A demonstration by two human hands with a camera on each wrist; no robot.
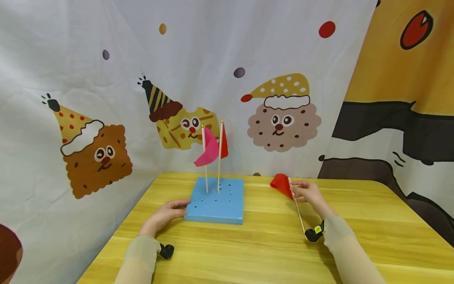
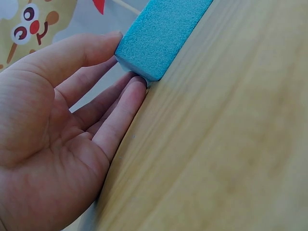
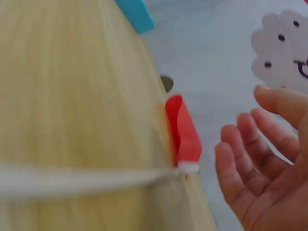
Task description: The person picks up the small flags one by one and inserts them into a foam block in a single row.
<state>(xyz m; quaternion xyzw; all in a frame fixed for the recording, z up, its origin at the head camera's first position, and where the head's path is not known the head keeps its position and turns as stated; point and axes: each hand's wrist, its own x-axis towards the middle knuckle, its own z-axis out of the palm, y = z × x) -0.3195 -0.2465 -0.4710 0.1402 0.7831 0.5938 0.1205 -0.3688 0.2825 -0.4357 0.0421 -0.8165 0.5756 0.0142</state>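
A blue foam block [image 1: 213, 213] with small holes in its top lies on the table. A pink flag [image 1: 209, 148] and a red flag [image 1: 224, 144] stand upright in it on thin sticks. My left hand [image 1: 166, 215] rests at the block's left edge, thumb at the upper edge and fingertips low by the table. To the right is a second red flag [image 3: 185, 130], its stick [image 3: 120, 180] slanting toward me along the table. My right hand [image 1: 307, 195] is beside this flag, and the right wrist view shows relaxed fingers apart from the stick.
The wooden table [image 1: 262, 248] reaches back to a printed cloth [image 1: 198, 59] with cartoon biscuit figures. Black wrist cameras are strapped at both sleeves, the right camera [image 1: 313, 233] close to the near end of the loose stick.
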